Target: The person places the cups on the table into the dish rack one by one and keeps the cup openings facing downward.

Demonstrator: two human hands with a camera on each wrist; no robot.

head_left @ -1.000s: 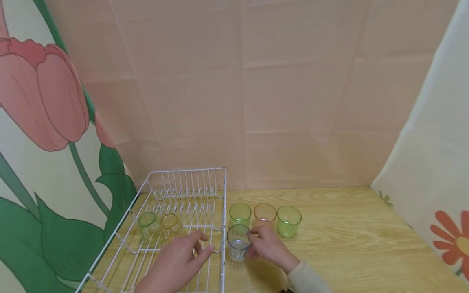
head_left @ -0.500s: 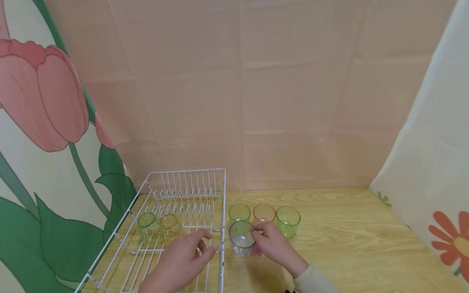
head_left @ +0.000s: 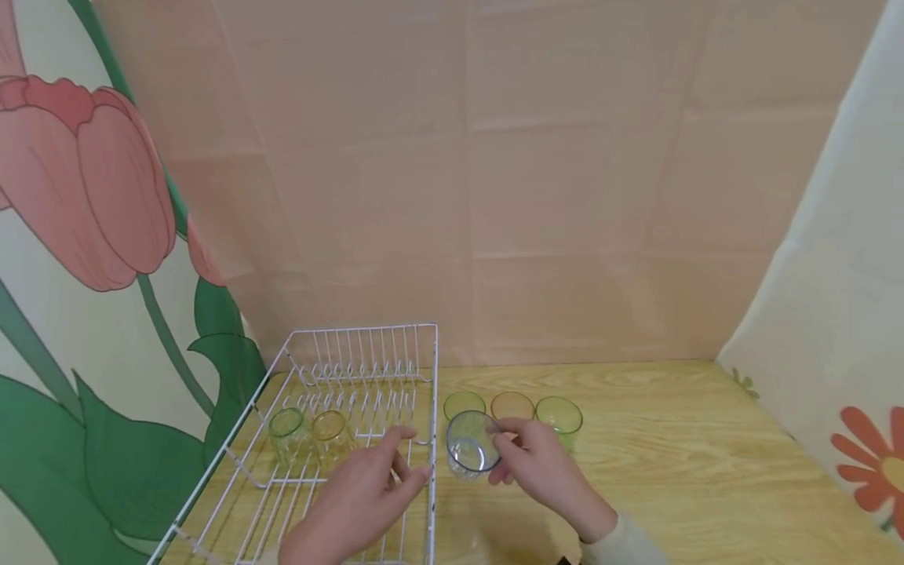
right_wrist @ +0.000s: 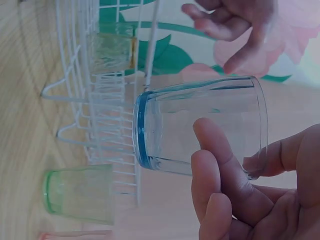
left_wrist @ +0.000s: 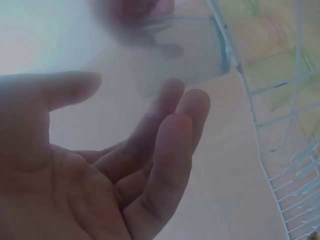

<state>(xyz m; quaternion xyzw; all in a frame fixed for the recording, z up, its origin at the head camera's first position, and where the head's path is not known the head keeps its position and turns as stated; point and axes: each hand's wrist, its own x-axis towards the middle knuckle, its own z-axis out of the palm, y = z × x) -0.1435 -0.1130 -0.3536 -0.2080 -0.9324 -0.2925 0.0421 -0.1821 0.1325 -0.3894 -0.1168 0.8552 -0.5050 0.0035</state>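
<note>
A clear bluish drinking glass [head_left: 472,444] is held upright by my right hand [head_left: 542,464], which pinches its rim and side from the right. In the right wrist view the glass [right_wrist: 200,125] shows a blue base, and the thumb and fingers are on it near the rim. My left hand [head_left: 363,494] hovers over the dish rack's right side, palm toward the glass, fingers loosely bent around nothing. The left wrist view shows this hand [left_wrist: 135,155] apart from the blurred glass [left_wrist: 195,50].
The white wire dish rack [head_left: 433,392] stands at left, holding an upside-down green glass [head_left: 286,439] and an amber glass [head_left: 330,439]. Behind the held glass, a green glass [head_left: 464,402], an orange glass [head_left: 512,403] and another green glass [head_left: 560,416] stand in a row on the wooden table [head_left: 671,455].
My right hand has raised the clear glass off the table, moving it up and slightly to the right. The left hand has shifted a little to the right.
</note>
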